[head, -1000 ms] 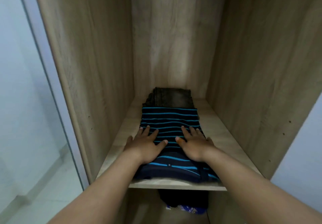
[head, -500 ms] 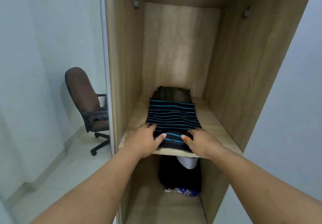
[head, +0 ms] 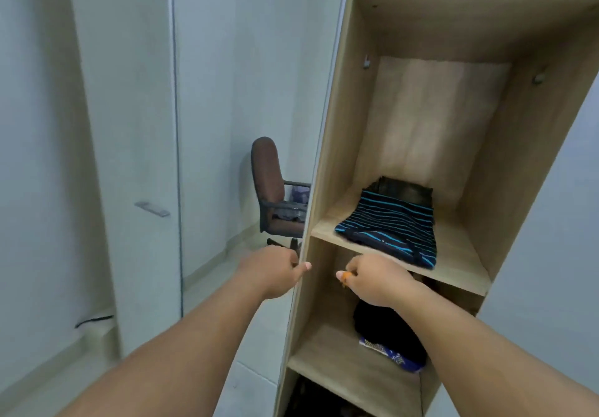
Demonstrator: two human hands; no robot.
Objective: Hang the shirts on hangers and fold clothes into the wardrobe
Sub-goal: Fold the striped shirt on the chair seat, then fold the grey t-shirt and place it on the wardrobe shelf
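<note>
Wardrobe: light wood-grain laminate, flat square-edged panels, matte. Four shelf boards in view. Two small metal brackets high on the side walls of the tall bay, one per side.

Striped shirt: soft knit, dark navy with thin bright-blue horizontal stripes, folded into a flat rectangle. It lies on the middle shelf, front edge slightly over the lip. It sits on a dark grey garment, also folded, whose back end shows behind the shirt. So two folded items are stacked there.

Shelf below holds one black bundle with a blue patterned piece at its front. Top shelf holds bunched fabrics; count unclear.

Two bare hands, both apart from the shirt, out in front of and below the shelf edge. Left hand: fingers loosely curled, thumb out, grasping nothing, at the wardrobe's left front edge. Right hand: fingers loosely curled, nothing held; orange mark on one fingertip.

Left of the wardrobe are one brown padded office chair with black arms, smooth pale walls and one metal handle on a white panel.
</note>
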